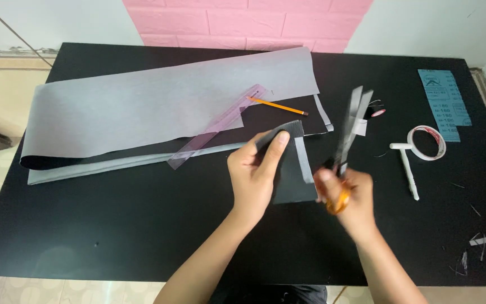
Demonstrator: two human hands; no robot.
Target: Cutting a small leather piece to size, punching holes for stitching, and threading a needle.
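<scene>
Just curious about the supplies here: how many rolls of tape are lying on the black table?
2: a large white roll right of the scissors, and a small dark roll just behind the blades. Others may be hidden under the grey sheet.

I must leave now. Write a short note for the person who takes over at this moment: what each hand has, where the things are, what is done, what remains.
Left hand: holds a small dark cut piece with a grey edge, above the black table.
Right hand: grips orange-handled scissors, blades open and blurred, beside the piece.
Behind: large grey sheet, with a pink ruler and pencil on it. To the right: tape roll, white tool.
Done: small piece is apart from the sheet; scraps lie to the right.
Left: trimming looks unfinished.
</scene>
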